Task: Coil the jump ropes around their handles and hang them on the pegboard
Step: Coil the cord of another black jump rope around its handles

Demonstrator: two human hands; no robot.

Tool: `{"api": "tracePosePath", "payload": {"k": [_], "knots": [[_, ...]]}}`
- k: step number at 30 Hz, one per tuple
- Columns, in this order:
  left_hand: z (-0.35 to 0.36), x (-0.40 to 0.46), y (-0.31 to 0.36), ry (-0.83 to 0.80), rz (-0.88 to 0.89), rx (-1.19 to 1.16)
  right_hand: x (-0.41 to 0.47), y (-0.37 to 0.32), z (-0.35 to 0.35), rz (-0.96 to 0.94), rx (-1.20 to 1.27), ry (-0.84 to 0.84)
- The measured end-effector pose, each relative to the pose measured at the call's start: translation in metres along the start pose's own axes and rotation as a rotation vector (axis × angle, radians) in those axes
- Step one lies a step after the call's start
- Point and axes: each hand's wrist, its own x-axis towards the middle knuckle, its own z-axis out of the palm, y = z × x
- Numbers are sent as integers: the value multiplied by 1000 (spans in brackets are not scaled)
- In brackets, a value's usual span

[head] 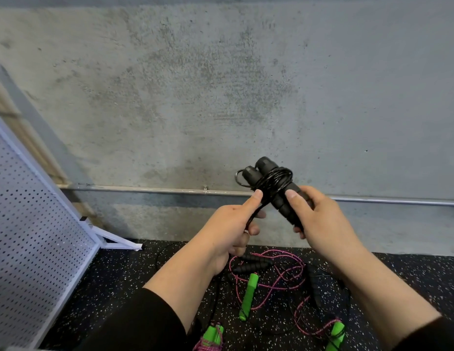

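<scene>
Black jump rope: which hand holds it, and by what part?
Right hand grips the paired black handles at their lower ends; left hand pinches the black cord below the coils.

1. We stand in a gym: black speckled rubber floor (124, 274) under a bare concrete wall (221, 84)
2. Beside us, a white pegboard (31, 211); jump ropes (269, 279) litter the floor
</scene>
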Motion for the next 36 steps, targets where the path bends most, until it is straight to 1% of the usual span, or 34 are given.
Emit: {"api": "tracePosePath", "payload": {"k": [2,5,7,11,13,18,22,26,29,31,34,36], "knots": [[0,-1,0,-13,-15,-16,4,4,-3,-70,-120,26],[1,-2,-2,-10,-45,-20,0,8,-1,-125,-350,-43],[2,-2,-4,11,-62,-41,-6,7,5,-171,-423,-85],[2,1,-4,28,-85,-137,-9,8,12,-191,-339,-157],[1,1,-4,18,-83,-162,-8,8,13,-191,-358,-156],[4,1,-5,-29,-91,-230,-9,4,14,-261,-391,-51],[2,1,-5,-83,-99,-262,-9,5,9,-346,-495,11],[2,2,-6,-25,-119,-295,-9,7,8,-382,-531,-40],[-1,4,-5,-2,-103,-346,-10,3,11,-410,-477,-43],[-3,5,-4,-21,-86,-367,-10,0,10,-321,-317,-34],[-3,4,-2,-62,-72,-372,-10,-7,6,-23,-26,3],[-1,2,-1,-119,-52,-331,-10,-9,3,170,220,-83]]}}
